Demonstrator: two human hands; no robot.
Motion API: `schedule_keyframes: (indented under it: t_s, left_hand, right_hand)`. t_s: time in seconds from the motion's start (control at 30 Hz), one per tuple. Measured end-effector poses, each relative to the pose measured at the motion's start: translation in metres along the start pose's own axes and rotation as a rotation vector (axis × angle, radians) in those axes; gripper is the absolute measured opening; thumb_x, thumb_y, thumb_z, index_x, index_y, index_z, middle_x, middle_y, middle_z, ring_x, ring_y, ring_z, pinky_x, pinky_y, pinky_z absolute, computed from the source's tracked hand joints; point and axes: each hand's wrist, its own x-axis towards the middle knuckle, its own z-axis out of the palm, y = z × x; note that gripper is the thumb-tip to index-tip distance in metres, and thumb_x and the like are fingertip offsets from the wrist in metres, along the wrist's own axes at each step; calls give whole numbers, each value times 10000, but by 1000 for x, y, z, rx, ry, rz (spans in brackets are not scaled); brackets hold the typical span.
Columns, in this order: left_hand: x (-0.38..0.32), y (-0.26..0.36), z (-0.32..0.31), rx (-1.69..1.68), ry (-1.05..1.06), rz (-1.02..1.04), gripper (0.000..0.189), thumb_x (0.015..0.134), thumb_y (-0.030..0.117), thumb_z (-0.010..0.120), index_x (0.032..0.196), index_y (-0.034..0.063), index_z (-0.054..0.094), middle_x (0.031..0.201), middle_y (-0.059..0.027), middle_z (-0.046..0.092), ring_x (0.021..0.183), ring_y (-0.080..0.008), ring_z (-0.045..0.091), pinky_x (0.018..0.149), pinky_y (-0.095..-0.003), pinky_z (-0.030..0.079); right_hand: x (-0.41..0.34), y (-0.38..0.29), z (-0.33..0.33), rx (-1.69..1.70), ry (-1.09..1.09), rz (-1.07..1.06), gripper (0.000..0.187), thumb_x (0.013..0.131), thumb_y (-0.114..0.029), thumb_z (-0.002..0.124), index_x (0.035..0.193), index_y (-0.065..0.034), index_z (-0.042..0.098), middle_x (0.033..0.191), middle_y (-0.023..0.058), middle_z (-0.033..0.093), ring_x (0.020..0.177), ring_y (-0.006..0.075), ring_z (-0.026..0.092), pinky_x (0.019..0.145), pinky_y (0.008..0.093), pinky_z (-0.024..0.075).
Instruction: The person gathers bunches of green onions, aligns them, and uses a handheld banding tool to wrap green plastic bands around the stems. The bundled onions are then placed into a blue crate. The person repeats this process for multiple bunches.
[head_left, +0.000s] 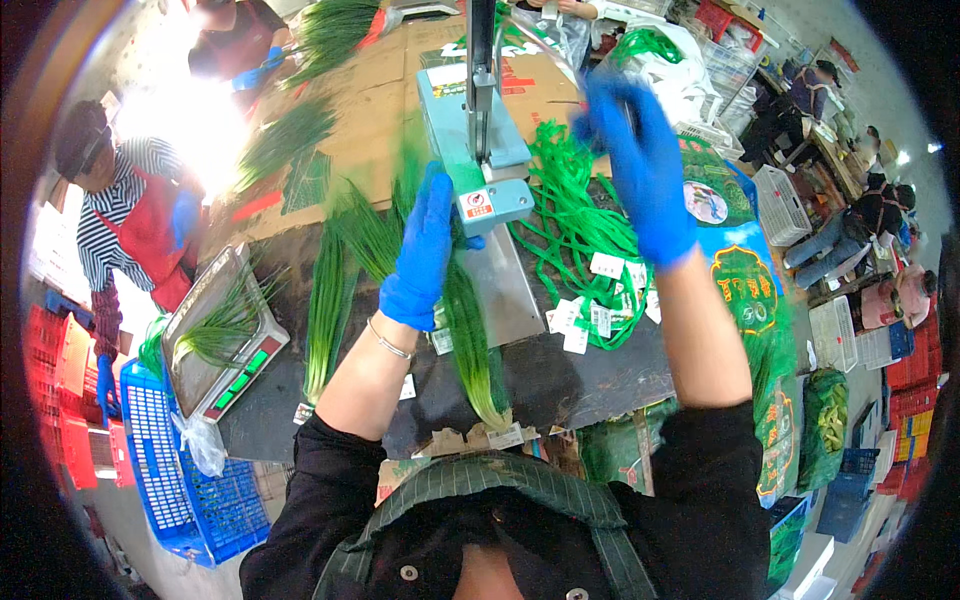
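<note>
My left hand (424, 251), in a blue glove, is around the upper part of a netted bundle of scallions (472, 337). Its thumb shows past the stalks, beside the light-blue head of a bench-top machine (495, 202). The white root end points toward me at the table's front edge. My right hand (645, 165), also gloved, is raised over the right side and blurred by motion; whether it holds anything cannot be made out. Below it lies a heap of green net sleeves (577, 217) with white barcode tags (577, 322). More scallion bundles (330, 307) rest left of my left hand.
A digital scale (232, 337) bearing loose scallions stands at the left, above a blue crate (187, 480). A co-worker in a red apron (157, 240) is beyond it. Printed green sacks (742, 277) flank the table's right side. Flattened cardboard (375, 90) covers the far tabletop.
</note>
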Motion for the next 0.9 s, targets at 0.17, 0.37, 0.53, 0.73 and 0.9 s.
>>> schedule_keyframes:
  t_s: [0.17, 0.37, 0.53, 0.73, 0.9]
  left_hand:
    - [-28, -39, 10, 318, -29, 168, 514, 934, 258, 548, 1371, 40, 386, 1062, -102, 609, 819, -143, 602, 685, -293, 511]
    - [-43, -53, 48, 347, -344, -15, 341, 1000, 273, 384, 1086, 50, 627, 665, -23, 518, 594, -91, 465, 567, -241, 408]
    - [-35, -89, 79, -4, -295, 34, 308, 997, 238, 379, 1006, 55, 627, 634, -4, 480, 575, -86, 432, 543, -237, 378]
    - [-3, -106, 18, 771, -250, 335, 197, 851, 92, 504, 998, 45, 627, 822, -128, 604, 739, -237, 608, 690, -345, 507]
    - [-45, -78, 49, 672, -541, 170, 503, 879, 286, 574, 1330, 91, 467, 1203, -223, 554, 1098, -370, 542, 946, -437, 433]
  right_hand:
    - [24, 53, 10, 35, 4, -67, 601, 904, -209, 606, 1428, -114, 327, 1260, 138, 515, 1120, 186, 511, 933, 328, 430]
    - [-209, 80, 37, 272, -235, 664, 542, 944, -160, 507, 1429, -65, 284, 1413, 99, 380, 1275, 192, 384, 1058, 319, 318]
    - [-300, 66, 53, 430, -154, 963, 497, 820, -14, 642, 1289, -39, 479, 1217, 80, 559, 1097, 182, 531, 944, 330, 426]
    - [-310, 80, 31, 337, 1, 1214, 334, 825, -48, 650, 1154, -37, 594, 1038, 33, 643, 906, 148, 584, 833, 306, 469]
    - [-319, 71, -14, 286, 152, 1058, 266, 822, -126, 633, 1077, -50, 631, 973, 39, 645, 856, 158, 589, 783, 305, 474]
